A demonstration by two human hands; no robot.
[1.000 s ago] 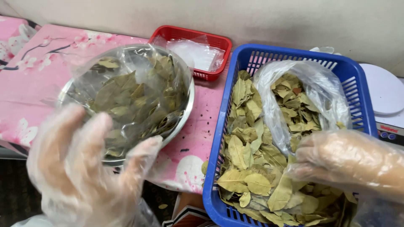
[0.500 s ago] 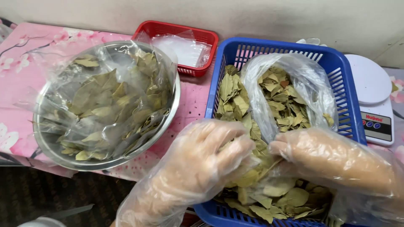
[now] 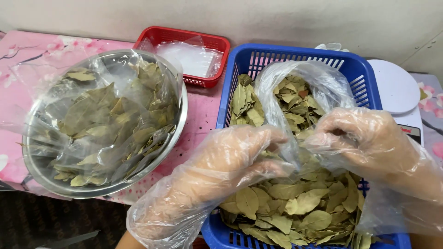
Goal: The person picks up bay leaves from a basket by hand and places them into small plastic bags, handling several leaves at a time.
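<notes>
Your two hands, each in a loose clear disposable glove, meet over a blue plastic basket (image 3: 240, 83) heaped with dried, olive-green bay leaves (image 3: 295, 207). Your left hand (image 3: 230, 161) pinches the near edge of a thin clear plastic bag (image 3: 318, 87), its grip closed on the film. Your right hand (image 3: 364, 143) curls over the opposite edge, fingers bent and closed on the plastic too. Held this way from both sides, the bag's mouth seems spread open toward you — a sensible hold for floppy film that would otherwise collapse. The bag lies inside the basket, resting on the loose leaves, and is already partly filled with the same leaves.

To the left, touching nothing you hold, a round metal bowl (image 3: 182, 120) sits on a surface covered with a pink floral cloth (image 3: 41, 50). A clear bag lines the bowl and holds more leaves, with the bowl apparently serving to keep that bag upright and open. Behind it, a small red basket (image 3: 203, 39) holds a stack of flat, empty clear bags (image 3: 189, 57). At the far right, partly hidden behind the blue basket, stands a white kitchen scale (image 3: 394, 87) — near your right hand.
</notes>
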